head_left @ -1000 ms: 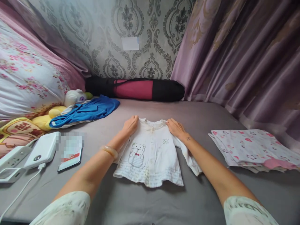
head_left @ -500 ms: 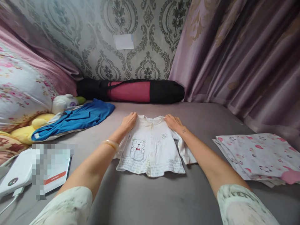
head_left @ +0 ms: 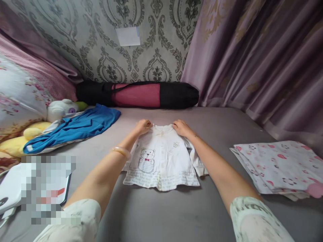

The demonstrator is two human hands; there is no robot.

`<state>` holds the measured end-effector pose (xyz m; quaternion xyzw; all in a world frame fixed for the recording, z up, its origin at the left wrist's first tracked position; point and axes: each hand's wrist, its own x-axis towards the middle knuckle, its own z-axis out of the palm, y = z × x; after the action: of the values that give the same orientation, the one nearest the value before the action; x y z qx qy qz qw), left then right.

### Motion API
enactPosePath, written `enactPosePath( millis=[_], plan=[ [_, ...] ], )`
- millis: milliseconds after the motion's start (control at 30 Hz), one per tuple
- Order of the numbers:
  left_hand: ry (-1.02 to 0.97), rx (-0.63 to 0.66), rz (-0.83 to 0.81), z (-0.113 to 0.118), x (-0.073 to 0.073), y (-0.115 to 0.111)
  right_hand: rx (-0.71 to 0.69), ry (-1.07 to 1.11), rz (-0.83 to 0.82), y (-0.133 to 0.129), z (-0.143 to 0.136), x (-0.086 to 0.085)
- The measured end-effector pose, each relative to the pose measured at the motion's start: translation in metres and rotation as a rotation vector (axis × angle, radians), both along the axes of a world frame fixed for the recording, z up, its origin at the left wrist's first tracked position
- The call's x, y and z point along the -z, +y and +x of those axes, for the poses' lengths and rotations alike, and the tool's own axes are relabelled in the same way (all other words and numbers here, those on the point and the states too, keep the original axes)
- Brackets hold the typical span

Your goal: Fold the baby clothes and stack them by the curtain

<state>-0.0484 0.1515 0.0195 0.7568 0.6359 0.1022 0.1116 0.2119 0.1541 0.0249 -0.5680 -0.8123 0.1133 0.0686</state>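
We note our left hand point(head_left: 144, 126) and right hand point(head_left: 182, 128) pinching the shoulders of a small white shirt point(head_left: 165, 156), laid front-up on grey sheet point(head_left: 161, 215), folded patterned cloth point(head_left: 276, 164) apart on our right.

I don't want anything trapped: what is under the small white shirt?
The white shirt is spread over a grey sheet, which shows around its edges. The area directly beneath is covered, so anything hidden there cannot be seen.

Near the white shirt point(head_left: 164, 156), above its hem side, the head camera faces forward and down toward the wall point(head_left: 135, 65).
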Motion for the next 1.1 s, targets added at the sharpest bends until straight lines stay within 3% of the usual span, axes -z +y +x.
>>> enactPosePath(
  millis=[367, 567, 667, 733, 833, 933, 1100],
  plan=[
    [-0.005, -0.133, 0.123, 0.014, 0.02, -0.002, 0.119, -0.029, 0.093, -0.003, -0.009, 0.014],
    [0.154, -0.146, 0.146, 0.02, 0.021, -0.011, 0.167, -0.034, 0.147, -0.007, -0.013, 0.019],
    [0.26, -0.136, 0.142, 0.025, 0.016, -0.016, 0.146, 0.059, 0.039, -0.002, -0.007, 0.01],
    [0.288, -0.128, 0.16, 0.028, 0.01, -0.021, 0.121, 0.181, -0.057, -0.001, 0.004, -0.001],
    [0.266, -0.109, 0.184, 0.037, -0.002, -0.033, 0.165, 0.298, -0.049, -0.01, 0.033, -0.017],
    [0.201, -0.08, 0.144, 0.049, -0.013, -0.051, 0.222, 0.259, -0.047, -0.036, 0.069, -0.023],
    [0.1, 0.064, 0.017, 0.077, -0.018, -0.084, 0.288, 0.121, -0.261, -0.094, 0.114, -0.018]
  ],
)
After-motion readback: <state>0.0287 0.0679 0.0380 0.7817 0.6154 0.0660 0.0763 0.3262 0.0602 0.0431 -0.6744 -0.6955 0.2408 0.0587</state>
